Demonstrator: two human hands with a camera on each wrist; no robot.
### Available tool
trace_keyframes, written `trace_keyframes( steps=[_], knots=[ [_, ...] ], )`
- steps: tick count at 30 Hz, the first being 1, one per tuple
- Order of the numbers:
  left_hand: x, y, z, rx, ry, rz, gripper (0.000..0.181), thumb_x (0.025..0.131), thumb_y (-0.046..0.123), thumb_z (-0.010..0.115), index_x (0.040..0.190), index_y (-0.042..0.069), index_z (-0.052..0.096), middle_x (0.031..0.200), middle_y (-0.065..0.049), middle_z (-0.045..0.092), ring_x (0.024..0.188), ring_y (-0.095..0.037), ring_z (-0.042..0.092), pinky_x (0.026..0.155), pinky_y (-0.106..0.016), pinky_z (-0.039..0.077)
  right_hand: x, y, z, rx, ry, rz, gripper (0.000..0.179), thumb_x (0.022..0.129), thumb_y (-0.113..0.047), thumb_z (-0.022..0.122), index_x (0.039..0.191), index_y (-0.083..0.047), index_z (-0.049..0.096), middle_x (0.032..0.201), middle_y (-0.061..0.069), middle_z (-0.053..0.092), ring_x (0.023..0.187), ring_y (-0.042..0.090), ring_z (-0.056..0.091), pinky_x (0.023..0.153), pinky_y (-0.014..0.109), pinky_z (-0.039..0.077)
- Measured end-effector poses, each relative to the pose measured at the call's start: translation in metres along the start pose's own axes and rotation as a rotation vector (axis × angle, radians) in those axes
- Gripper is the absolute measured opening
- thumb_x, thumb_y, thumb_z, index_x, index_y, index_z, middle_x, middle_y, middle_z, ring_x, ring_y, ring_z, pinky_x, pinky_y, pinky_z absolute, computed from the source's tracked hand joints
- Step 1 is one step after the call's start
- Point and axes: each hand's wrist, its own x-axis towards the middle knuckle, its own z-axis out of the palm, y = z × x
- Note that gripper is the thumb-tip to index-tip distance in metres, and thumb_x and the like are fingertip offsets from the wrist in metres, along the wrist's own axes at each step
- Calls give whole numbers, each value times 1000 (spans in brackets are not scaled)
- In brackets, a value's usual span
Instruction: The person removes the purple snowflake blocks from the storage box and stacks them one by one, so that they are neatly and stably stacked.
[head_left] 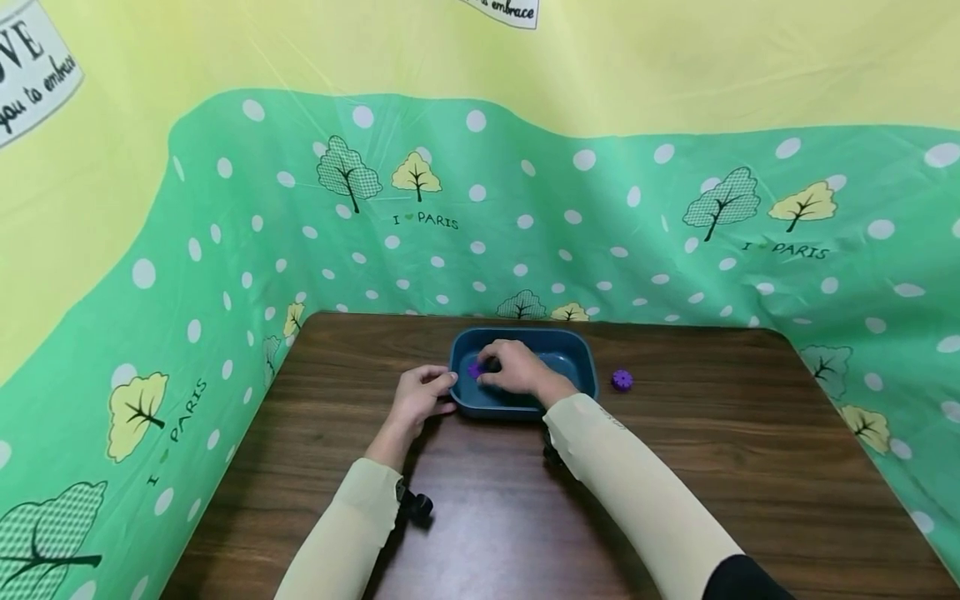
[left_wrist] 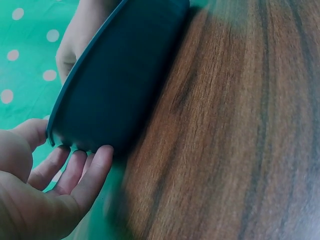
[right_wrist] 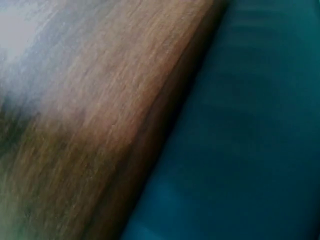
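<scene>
A dark blue rectangular tray [head_left: 517, 412] stands on the table. My left hand [head_left: 422, 392] holds its left end; in the left wrist view, the thumb meets the rim while the fingertips [left_wrist: 103, 152] touch the outer wall. Inside the tray, toward its left end, my right hand [head_left: 517, 368] has its thumb and fingers bent around a small purple piece [head_left: 474, 370], partly hidden by the fingertips. To the right of the tray lies another purple piece [head_left: 622, 380], round with a notched edge. The right wrist view shows the tray's outer wall [right_wrist: 240, 140], not the hand.
The dark wood-grain table [head_left: 675, 492] extends on both sides of the tray. Behind it and at its sides hangs a green and yellow printed cloth [head_left: 480, 217]. A small black device [head_left: 417, 507] sits at the left wrist.
</scene>
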Motion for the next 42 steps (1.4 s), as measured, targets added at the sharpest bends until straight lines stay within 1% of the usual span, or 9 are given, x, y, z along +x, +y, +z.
trace_keyframes(
  steps=[4, 6, 14, 20, 26, 29, 36, 39, 42],
  knots=[
    [0, -2, 1, -4, 10, 7, 35, 96, 13, 72, 126, -5, 66, 110, -11, 64, 94, -24, 66, 83, -48, 65, 2, 0, 3, -16, -20, 44, 37, 89, -29, 83, 119, -11, 74, 116, 5, 70, 108, 22, 66, 96, 40, 58],
    [5, -8, 0, -8, 21, 13, 34, 96, 15, 73, 125, -2, 68, 112, -11, 65, 93, -23, 67, 79, -44, 66, 2, -1, 3, -26, -25, 58, 36, 89, -30, 82, 119, -12, 75, 117, 5, 70, 109, 22, 66, 97, 40, 57],
    [5, -8, 0, -16, 20, 15, 33, 96, 14, 73, 124, -3, 68, 112, -12, 65, 91, -21, 67, 78, -44, 66, 4, -6, 4, -109, -31, 68, 34, 90, -32, 82, 119, -16, 76, 117, 2, 71, 108, 21, 66, 97, 40, 56],
    [4, -8, 0, -14, 23, 13, 33, 95, 14, 74, 123, -1, 69, 111, -12, 66, 89, -21, 68, 76, -42, 66, 6, -7, 7, -180, -39, 73, 27, 91, -33, 80, 115, -21, 80, 118, -1, 69, 109, 19, 64, 99, 39, 55],
    [5, -9, -1, -10, 24, 17, 33, 95, 15, 74, 123, -2, 69, 109, -12, 66, 89, -20, 66, 76, -42, 66, 7, -7, 10, -212, -34, 77, 26, 92, -34, 79, 114, -20, 80, 119, -2, 69, 110, 19, 65, 100, 39, 55],
    [5, -9, -1, -9, 22, 16, 34, 95, 15, 74, 123, -2, 68, 109, -11, 65, 89, -20, 65, 78, -43, 66, 7, -7, 11, -207, -21, 73, 23, 91, -32, 80, 110, -20, 81, 119, -2, 70, 110, 19, 65, 100, 40, 55],
    [5, -8, -1, -1, 11, 15, 37, 96, 15, 73, 127, -4, 66, 108, -8, 65, 89, -20, 65, 82, -50, 65, 9, -8, 11, -200, -14, 56, 10, 91, -29, 80, 96, -21, 80, 110, -5, 72, 100, 17, 65, 92, 38, 57],
    [5, -7, -1, 1, 7, 14, 38, 97, 15, 72, 128, -5, 65, 107, -7, 65, 90, -20, 65, 84, -52, 64, 9, -9, 11, -205, -21, 57, 12, 91, -29, 80, 100, -21, 80, 111, -4, 72, 102, 17, 66, 94, 38, 57],
    [5, -7, -1, 0, 10, 13, 38, 96, 15, 72, 128, -5, 65, 107, -7, 65, 90, -20, 64, 83, -51, 64, 10, -10, 11, -212, -44, 50, 16, 93, -28, 78, 107, -21, 79, 114, -2, 72, 107, 18, 66, 97, 39, 56]
  ],
)
